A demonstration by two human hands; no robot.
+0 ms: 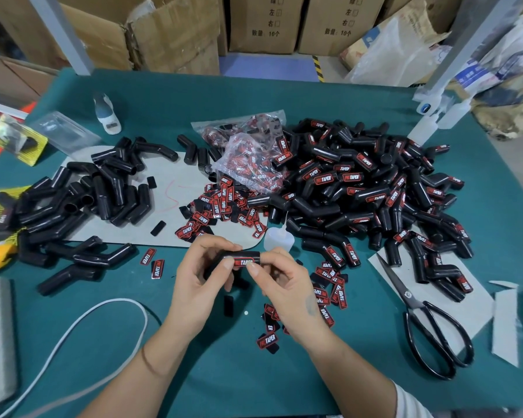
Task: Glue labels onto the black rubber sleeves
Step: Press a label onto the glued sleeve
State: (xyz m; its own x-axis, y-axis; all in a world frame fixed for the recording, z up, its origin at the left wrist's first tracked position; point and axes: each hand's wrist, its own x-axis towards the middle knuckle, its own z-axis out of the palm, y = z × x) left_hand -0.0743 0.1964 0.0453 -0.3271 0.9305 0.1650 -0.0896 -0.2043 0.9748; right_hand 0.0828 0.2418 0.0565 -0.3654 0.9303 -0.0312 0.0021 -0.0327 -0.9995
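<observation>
Black rubber sleeve (239, 257) is held above the green table (254, 372), just below frame centre, lying crosswise between both hands. Left hand (200, 276) grips its left end, fingers curled over the top and thumb pressed on the front beside the label (244, 262). Right hand (281, 285) grips the right end, fingers curled, thumb tip on the label's right edge. The label, red and black, sits on the sleeve's near face between the two thumbs.

Glue bottle (278, 238), clear, stands on the table at 1 o'clock from the hands, just beyond the right fingers. Loose labels (329, 292) lie at 3 to 4 o'clock of the right hand, more (221, 206) at 12 o'clock. Unlabelled sleeves (97, 194) are heaped at 10 o'clock, labelled ones (369, 188) at 2 o'clock. Scissors (429, 324) lie at 4 o'clock, well apart from the hands. White cord (82, 324) curves at 8 o'clock.
</observation>
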